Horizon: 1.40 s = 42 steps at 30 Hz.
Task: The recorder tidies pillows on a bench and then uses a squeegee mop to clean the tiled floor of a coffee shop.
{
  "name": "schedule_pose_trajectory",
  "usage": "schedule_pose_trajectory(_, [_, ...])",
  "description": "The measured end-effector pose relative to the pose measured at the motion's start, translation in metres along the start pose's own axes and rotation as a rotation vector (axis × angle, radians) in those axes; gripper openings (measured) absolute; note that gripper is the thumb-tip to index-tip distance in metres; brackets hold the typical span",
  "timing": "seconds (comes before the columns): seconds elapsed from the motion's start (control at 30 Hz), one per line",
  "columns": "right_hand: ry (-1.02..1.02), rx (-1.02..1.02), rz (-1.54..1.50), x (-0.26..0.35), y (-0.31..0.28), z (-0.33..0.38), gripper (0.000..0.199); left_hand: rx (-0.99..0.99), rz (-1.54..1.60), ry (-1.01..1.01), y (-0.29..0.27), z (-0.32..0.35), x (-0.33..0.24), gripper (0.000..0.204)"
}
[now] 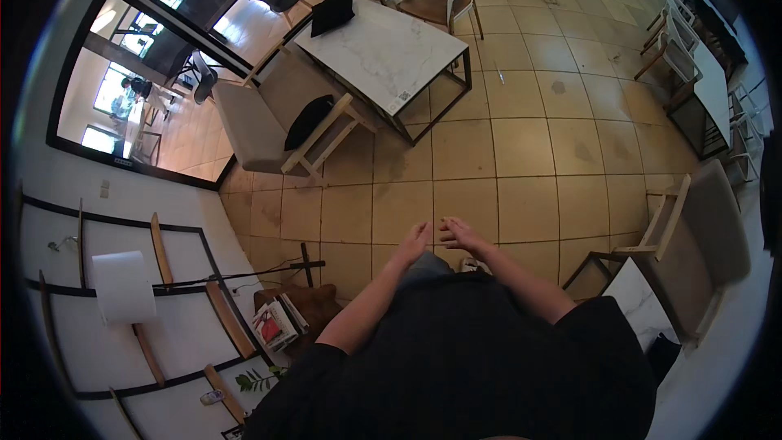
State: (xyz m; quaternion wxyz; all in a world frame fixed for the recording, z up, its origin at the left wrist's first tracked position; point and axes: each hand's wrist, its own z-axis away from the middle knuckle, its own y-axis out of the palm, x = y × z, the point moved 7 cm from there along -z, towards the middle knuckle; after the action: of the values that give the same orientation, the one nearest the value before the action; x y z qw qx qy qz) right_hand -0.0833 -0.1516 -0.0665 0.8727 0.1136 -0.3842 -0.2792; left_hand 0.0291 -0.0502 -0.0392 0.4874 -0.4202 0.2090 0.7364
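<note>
Left hand (416, 242): raised in front of the body, fingers extended and close together, unclenched. The hand is seen nearly edge-on; the thumb position cannot be told. Right hand (461, 235): level with the left hand, fingers extended with slight gaps between them, posture fairly wide, fingertips directed toward the left hand. The two hands are near each other but apart.

Nearest items: the trousers (427, 264) show just below the left hand in the view; one shoe (470, 265) shows just below the right hand. The shirt (489, 358), black, lies below both hands, between the forearms. The tiled floor (464, 200) extends beyond both hands.

Ahead of the left hand, well apart: the bench (252, 134), with the black cushion (308, 122) on its seat, and the marble-topped table (407, 49), carrying the black bag (332, 14). The white chair (436, 2) stands beyond the table.

To the left of the left hand: the lamp (124, 287), with a white shade, in front of the wall shelf (220, 319). Nearer to that hand, the books (279, 322) rest beside the brown pouf (324, 303).

To the right of the right hand, well apart: the armchair (692, 248) and the side table (637, 297).
</note>
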Motion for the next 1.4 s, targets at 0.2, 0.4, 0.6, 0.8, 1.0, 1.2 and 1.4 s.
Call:
schedule_pose_trajectory(0.2, [-0.87, 0.207, -0.505, 0.069, -0.057, -0.066, 0.078, -0.295, -0.188, 0.308, 0.082, -0.141, -0.075, 0.082])
schedule_pose_trajectory(0.4, [-0.264, -0.135, -0.465, 0.177, 0.013, 0.049, 0.079, -0.118, 0.678, -0.073, 0.048, -0.175, -0.106, 0.086])
schedule_pose_trajectory(0.6, [-0.912, 1.027, -0.858, 0.32, -0.198, -0.093, 0.076, -0.101, 0.034, 0.332, 0.082, -0.287, -0.292, 0.076])
schedule_pose_trajectory(0.8, [-0.355, -0.208, -0.196, 0.43, -0.098, -0.09, 0.07, -0.375, 0.49, 0.306, -0.015, -0.323, -0.333, 0.072])
schedule_pose_trajectory(1.0, [-0.191, 0.104, -0.141, 0.492, -0.073, -0.195, 0.084, -0.412, 0.805, -0.002, -0.084, -0.339, -0.338, 0.078])
schedule_pose_trajectory(1.2, [0.01, 0.008, -0.133, 0.523, -0.058, -0.324, 0.088, -0.525, 0.763, 0.149, -0.136, -0.372, -0.35, 0.083])
schedule_pose_trajectory(1.4, [-0.001, 0.486, 0.457, 0.523, 0.071, -0.29, 0.091, -1.03, 1.002, 0.082, -0.279, -0.357, -0.244, 0.095])
